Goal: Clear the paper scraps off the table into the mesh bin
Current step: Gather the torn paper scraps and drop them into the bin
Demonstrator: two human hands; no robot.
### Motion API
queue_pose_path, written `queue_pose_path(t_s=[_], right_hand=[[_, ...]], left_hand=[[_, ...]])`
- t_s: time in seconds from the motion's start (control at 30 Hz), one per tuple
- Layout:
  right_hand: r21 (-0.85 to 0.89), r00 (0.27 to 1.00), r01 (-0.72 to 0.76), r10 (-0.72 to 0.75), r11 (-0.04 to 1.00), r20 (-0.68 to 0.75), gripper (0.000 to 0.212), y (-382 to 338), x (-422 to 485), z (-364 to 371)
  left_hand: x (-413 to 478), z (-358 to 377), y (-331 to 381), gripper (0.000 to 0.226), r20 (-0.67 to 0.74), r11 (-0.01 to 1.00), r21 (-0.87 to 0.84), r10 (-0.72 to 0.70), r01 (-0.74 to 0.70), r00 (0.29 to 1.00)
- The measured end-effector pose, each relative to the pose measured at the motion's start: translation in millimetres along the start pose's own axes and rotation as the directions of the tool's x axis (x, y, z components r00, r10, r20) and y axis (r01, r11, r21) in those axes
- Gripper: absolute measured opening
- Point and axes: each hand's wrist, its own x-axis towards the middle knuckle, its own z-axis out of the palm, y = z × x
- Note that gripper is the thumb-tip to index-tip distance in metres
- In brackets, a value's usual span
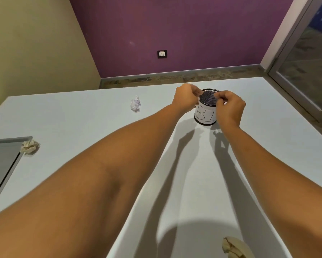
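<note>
My left hand [186, 97] & right hand [230, 108] sit at the bin [205, 110] rim, fingers curled; can't tell if they're pinching anything. Scraps: white scrap [136, 103] left of my left hand, beige scrap [29, 146] further left, another scrap [234, 247] near me.

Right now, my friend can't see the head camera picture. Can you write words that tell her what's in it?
Both the left hand and right hand reach out to the rim of a black mesh bin on a pale table. Three crumpled paper scraps lie on the table: a white one, a beige one at the left and another near the bottom edge.
</note>
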Motion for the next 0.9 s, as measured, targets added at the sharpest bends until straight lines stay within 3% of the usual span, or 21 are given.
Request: queue_pose_path(t_s=[0.2,0.37,0.53,0.73,0.9], right_hand=[[0.02,0.991,0.002,-0.004,1.0,0.136,0.029,0,-86,-5],[-0.011,0.929,-0.007,0.01,1.0,0.37,0.029,8,-168,-14],[-0.017,0.812,0.004,0.007,1.0,0.584,0.028,11,-243,-29],[-0.127,0.627,0.27,-0.075,0.954,0.776,0.026,13,-319,-41],[-0.044,0.49,0.422,-0.187,0.906,0.851,0.023,-2,-373,-40]], left_hand=[[-96,-10,-47,0.023,-0.103,0.997,-0.06,-0.058,0.052,0.993],[-191,-24,-116,0.024,-0.181,0.983,0.018,-0.177,0.184,0.967],[-270,-33,-152,0.029,-0.22,0.967,0.004,-0.247,0.254,0.944],[-353,-58,-166,0.026,-0.26,0.97,0.05,-0.219,0.24,0.94],[-422,-87,-189,0.023,-0.409,0.948,0.005,-0.287,0.317,0.866]])
